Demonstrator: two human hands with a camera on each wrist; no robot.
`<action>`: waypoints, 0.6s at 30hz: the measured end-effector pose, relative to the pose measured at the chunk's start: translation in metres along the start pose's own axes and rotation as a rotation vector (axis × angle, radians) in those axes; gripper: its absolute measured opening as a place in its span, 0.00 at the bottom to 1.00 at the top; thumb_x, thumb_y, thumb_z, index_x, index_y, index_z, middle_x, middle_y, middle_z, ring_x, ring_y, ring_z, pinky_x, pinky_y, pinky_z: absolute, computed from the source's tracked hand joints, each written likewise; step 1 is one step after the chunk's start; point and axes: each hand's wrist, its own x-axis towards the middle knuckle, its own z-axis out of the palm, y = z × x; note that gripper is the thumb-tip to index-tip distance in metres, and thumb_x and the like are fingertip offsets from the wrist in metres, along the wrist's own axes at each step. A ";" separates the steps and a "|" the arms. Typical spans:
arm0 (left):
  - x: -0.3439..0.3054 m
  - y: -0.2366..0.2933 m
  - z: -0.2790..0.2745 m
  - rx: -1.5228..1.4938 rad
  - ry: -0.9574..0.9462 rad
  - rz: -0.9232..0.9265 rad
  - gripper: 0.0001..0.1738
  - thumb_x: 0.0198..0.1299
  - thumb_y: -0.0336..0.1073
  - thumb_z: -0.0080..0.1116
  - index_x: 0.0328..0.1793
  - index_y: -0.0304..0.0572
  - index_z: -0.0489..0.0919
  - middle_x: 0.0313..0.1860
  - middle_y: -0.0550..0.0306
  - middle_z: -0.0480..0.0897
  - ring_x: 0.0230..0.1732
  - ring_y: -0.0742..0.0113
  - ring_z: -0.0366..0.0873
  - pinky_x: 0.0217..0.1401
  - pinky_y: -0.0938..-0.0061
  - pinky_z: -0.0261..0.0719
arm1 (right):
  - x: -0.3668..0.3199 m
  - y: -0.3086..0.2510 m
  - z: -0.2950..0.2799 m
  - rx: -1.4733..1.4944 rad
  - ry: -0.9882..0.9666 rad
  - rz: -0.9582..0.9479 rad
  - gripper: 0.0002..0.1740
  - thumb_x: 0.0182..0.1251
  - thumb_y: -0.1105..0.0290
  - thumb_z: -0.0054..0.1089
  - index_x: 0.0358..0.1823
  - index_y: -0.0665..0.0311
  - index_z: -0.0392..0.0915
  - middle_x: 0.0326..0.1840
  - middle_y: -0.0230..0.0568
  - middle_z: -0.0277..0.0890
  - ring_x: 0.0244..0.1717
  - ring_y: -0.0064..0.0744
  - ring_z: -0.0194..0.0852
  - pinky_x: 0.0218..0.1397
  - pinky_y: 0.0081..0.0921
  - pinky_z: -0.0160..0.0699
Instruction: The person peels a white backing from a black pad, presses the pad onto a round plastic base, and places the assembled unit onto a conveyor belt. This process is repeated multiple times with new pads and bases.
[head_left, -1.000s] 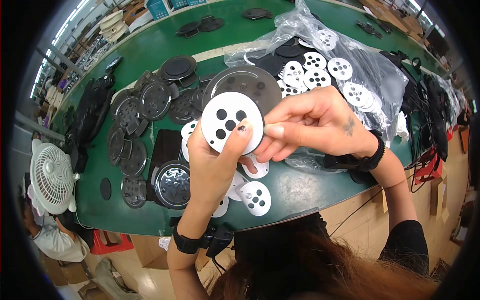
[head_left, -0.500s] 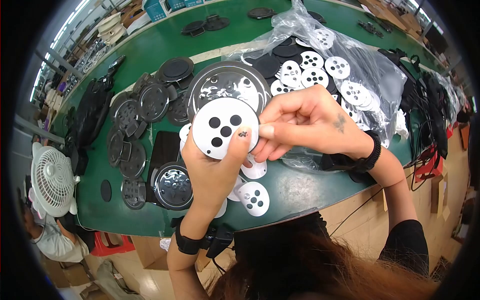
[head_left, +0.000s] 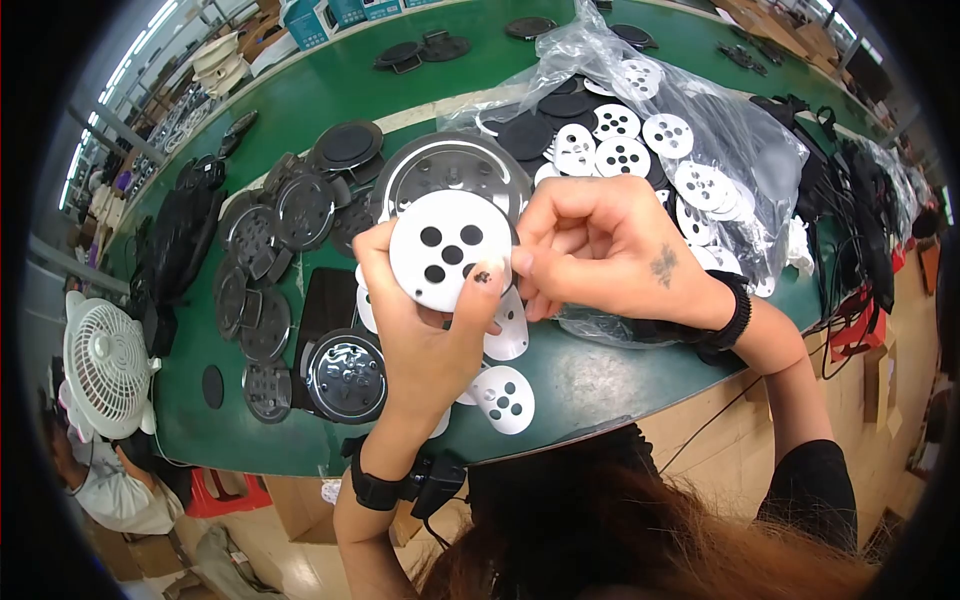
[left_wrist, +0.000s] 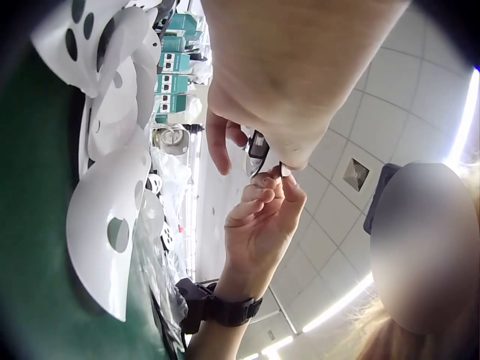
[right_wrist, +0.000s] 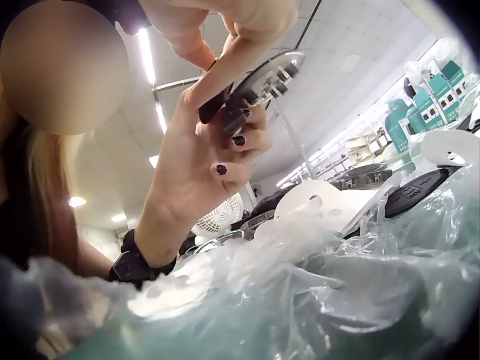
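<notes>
Basically, left hand (head_left: 425,345) grips disc (head_left: 450,236), thumb on face. Rim (head_left: 509,232) lies just left of right hand (head_left: 605,255); fingers curled, pinch unclear.

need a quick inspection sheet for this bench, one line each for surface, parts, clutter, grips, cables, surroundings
Surface: green table, shiny patch near the front edge.
Parts: white disc with black spots, overlapping a larger dark disc in the head view.
Clutter: clear bag among white discs; dark fittings piled at left.
Grips: left hand holds the white disc, thumb on its face; right hand curls at its edge, pinch unclear.
Cables: thin black cable slants below the front edge.
Surroundings: white fan and red stool at left; teal boxes at the back.
</notes>
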 end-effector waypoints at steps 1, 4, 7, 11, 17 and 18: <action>0.001 0.001 0.000 0.028 0.018 -0.029 0.34 0.53 0.28 0.61 0.58 0.41 0.50 0.48 0.47 0.68 0.41 0.70 0.77 0.28 0.81 0.82 | 0.001 0.004 0.000 -0.115 0.067 -0.085 0.05 0.58 0.76 0.59 0.29 0.71 0.74 0.22 0.37 0.78 0.24 0.19 0.78 0.27 0.14 0.77; 0.004 -0.003 0.002 0.098 0.143 0.195 0.36 0.52 0.27 0.61 0.60 0.43 0.48 0.48 0.48 0.68 0.42 0.69 0.77 0.31 0.80 0.83 | 0.000 0.005 -0.003 -0.336 0.135 -0.243 0.06 0.57 0.75 0.60 0.27 0.70 0.74 0.21 0.33 0.77 0.22 0.17 0.77 0.25 0.12 0.74; 0.002 -0.007 -0.005 0.296 0.074 0.272 0.26 0.50 0.29 0.65 0.51 0.42 0.62 0.41 0.54 0.69 0.39 0.70 0.76 0.28 0.82 0.79 | 0.000 0.006 -0.001 -0.399 0.156 -0.306 0.06 0.56 0.75 0.61 0.27 0.70 0.74 0.21 0.32 0.76 0.22 0.16 0.76 0.25 0.12 0.73; 0.005 -0.005 -0.010 0.578 -0.103 0.363 0.11 0.59 0.34 0.57 0.39 0.39 0.67 0.36 0.63 0.65 0.31 0.80 0.69 0.21 0.86 0.76 | -0.001 0.000 0.000 -0.180 0.113 -0.149 0.06 0.57 0.74 0.60 0.28 0.70 0.75 0.20 0.32 0.76 0.21 0.14 0.75 0.25 0.12 0.73; 0.004 -0.010 -0.010 0.432 -0.161 0.227 0.06 0.65 0.34 0.48 0.39 0.39 0.67 0.34 0.62 0.67 0.27 0.80 0.69 0.20 0.84 0.75 | -0.001 -0.015 -0.006 -0.120 -0.009 -0.019 0.05 0.61 0.76 0.59 0.29 0.70 0.74 0.25 0.35 0.77 0.24 0.19 0.78 0.27 0.14 0.78; 0.003 -0.008 -0.009 0.341 -0.155 0.123 0.06 0.67 0.34 0.45 0.40 0.39 0.67 0.33 0.61 0.67 0.27 0.80 0.69 0.20 0.84 0.75 | 0.000 -0.014 -0.007 -0.118 -0.008 -0.021 0.05 0.61 0.76 0.59 0.29 0.70 0.74 0.25 0.35 0.77 0.24 0.19 0.78 0.27 0.14 0.78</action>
